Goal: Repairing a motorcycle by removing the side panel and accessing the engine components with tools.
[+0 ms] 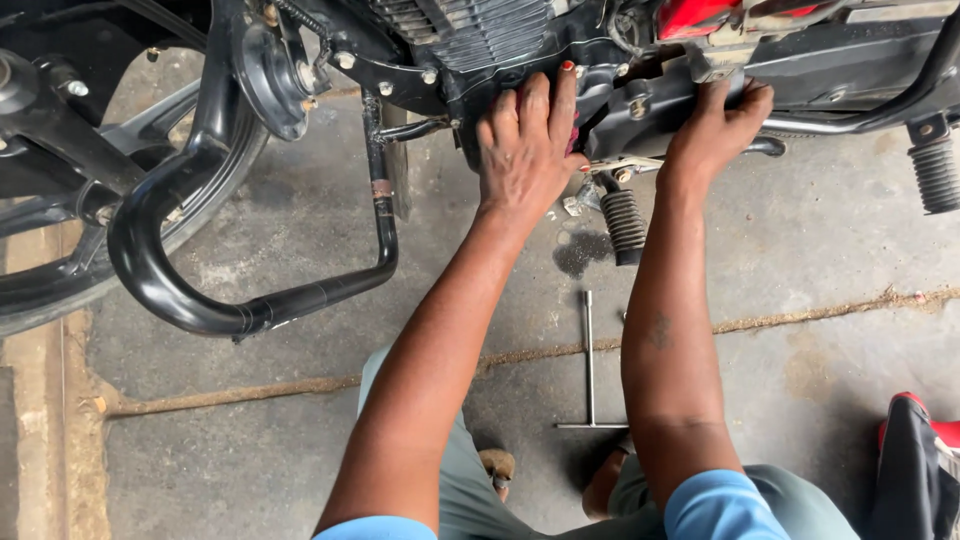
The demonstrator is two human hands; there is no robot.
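A black motorcycle engine [480, 40] fills the top of the view. My left hand [525, 140] lies flat against the black engine casing [600, 95], fingers pointing up; a bit of pink shows behind its edge. To the right, my right hand [715, 125] has its fingers curled over the lower edge of a black engine part [800, 70], below a red panel [690, 15]. A ribbed rubber footpeg [622, 222] hangs between my two forearms. On the concrete beneath lies a metal T-handle wrench [589, 370], held by neither hand.
A black tubular crash guard [200, 300] loops out at the left in front of the front wheel [60, 280]. A second footpeg [937, 175] sits at the right edge. A dark oil spot [580, 252] marks the floor. A black and red object [915, 470] stands at the bottom right.
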